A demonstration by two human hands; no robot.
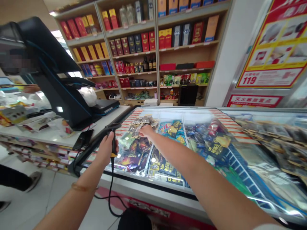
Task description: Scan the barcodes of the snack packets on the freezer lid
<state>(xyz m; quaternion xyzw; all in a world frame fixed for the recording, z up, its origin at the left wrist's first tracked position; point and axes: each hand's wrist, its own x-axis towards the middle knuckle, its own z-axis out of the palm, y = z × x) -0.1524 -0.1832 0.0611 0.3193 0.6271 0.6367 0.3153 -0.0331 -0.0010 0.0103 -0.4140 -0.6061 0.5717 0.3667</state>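
The left forearm, a bracelet [83, 187] round the wrist, comes in from seven o'clock and angles up toward one o'clock; the left grip [106, 147] is wrapped round the handle of a barcode scanner [113, 126], head uppermost, its cable [112, 179] hanging toward six. The right arm stretches nearly straight from four o'clock toward ten. Its right grip [146, 130] touches a pile of packets [144, 119], at two o'clock from the scanner, over the far-left part of the glass-topped freezer [124, 185]; the fingertips are unclear, so I cannot tell whether they clasp one. A dark terminal [64, 83] stands on the surface [112, 118] between nine and ten.
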